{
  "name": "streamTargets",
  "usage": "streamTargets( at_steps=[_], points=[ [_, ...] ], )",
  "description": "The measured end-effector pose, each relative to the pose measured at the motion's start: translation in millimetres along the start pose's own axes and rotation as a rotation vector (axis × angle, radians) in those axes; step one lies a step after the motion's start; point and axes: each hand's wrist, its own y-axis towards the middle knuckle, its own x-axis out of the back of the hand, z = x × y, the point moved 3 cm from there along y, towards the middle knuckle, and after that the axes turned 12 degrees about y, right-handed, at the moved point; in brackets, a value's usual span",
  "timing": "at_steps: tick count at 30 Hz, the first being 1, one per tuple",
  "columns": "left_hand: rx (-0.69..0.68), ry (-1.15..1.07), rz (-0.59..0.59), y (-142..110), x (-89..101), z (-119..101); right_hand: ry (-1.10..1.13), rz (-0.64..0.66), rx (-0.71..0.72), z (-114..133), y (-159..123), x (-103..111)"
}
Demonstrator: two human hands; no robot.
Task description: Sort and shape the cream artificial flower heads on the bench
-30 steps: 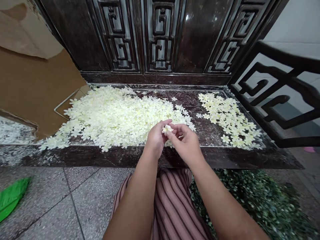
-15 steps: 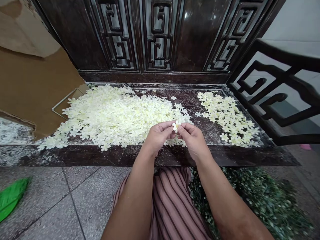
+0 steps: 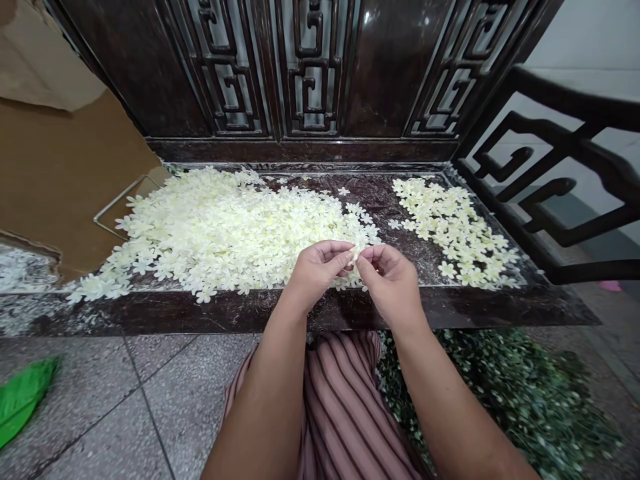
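Between my two hands, over the front of a dark wooden bench seat (image 3: 380, 200), is a small white artificial flower (image 3: 356, 253), now partly covered by fingertips. My left hand (image 3: 323, 270) pinches it from the left with thumb and forefinger. From the right, my right hand (image 3: 390, 277) pinches the same flower, its other fingers curled. A wide heap of white flowers (image 3: 220, 227) lies just behind and left of the hands. To the right, a smaller, thinner spread of the flowers (image 3: 450, 233) rests on the seat.
A torn cardboard box (image 3: 75, 173) with a wire handle (image 3: 117, 200) stands at left. Carved panels (image 3: 310, 73) back the bench, and an openwork armrest (image 3: 560, 147) bounds its right. Green foliage (image 3: 510, 393) lies beneath at right; a green leaf (image 3: 25, 397) is on the floor.
The flower has turned between my fingertips, so less of its face shows. My right hand's fingers have curled more around it. The view has shifted slightly.
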Motion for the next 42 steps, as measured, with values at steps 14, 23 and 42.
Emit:
streamTargets(
  at_steps=[14, 23, 42],
  points=[
    [-0.043, 0.109, -0.043, 2.1, 1.1, 0.8, 0.172, 0.045, -0.164, -2.7, -2.3, 1.4],
    [-0.048, 0.095, -0.013, 1.4, -0.4, -0.1, 0.233, 0.045, -0.221, -2.5, 0.9, 3.9],
    [-0.054, 0.09, 0.056, 1.1, 0.3, 1.6, 0.278, 0.096, -0.244, -2.6, 3.9, 6.9]
  ],
)
